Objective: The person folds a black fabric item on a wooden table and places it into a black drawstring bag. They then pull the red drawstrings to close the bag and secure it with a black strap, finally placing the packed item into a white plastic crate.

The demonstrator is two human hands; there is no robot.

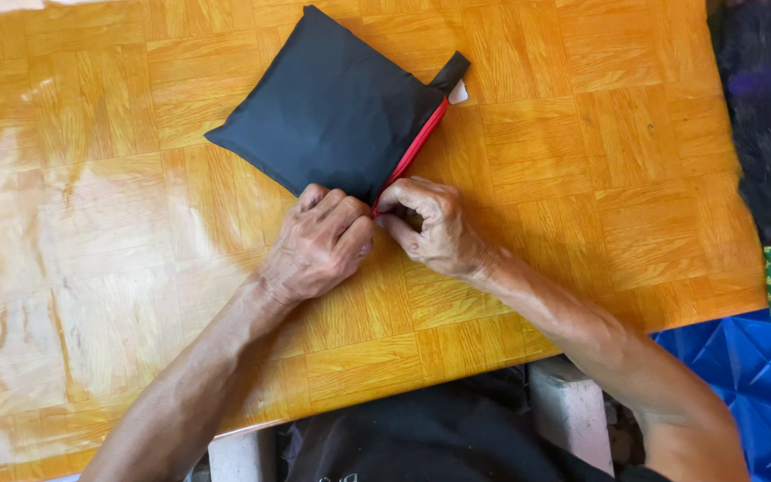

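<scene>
Flat square black fabric pouch [332,112] with red zipper [414,147], lying on glossy orange wood-pattern tabletop [600,161]. Left hand [319,245] clenched on pouch's near corner, fingers [336,210] curled over the fabric. Right hand [435,228] just beside it, fingers [399,198] pinching the zipper's near end.

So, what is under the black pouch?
The black pouch lies flat on the orange wooden table. Its fabric hides whatever is inside. Left hand and right hand cover its near corner.
</scene>
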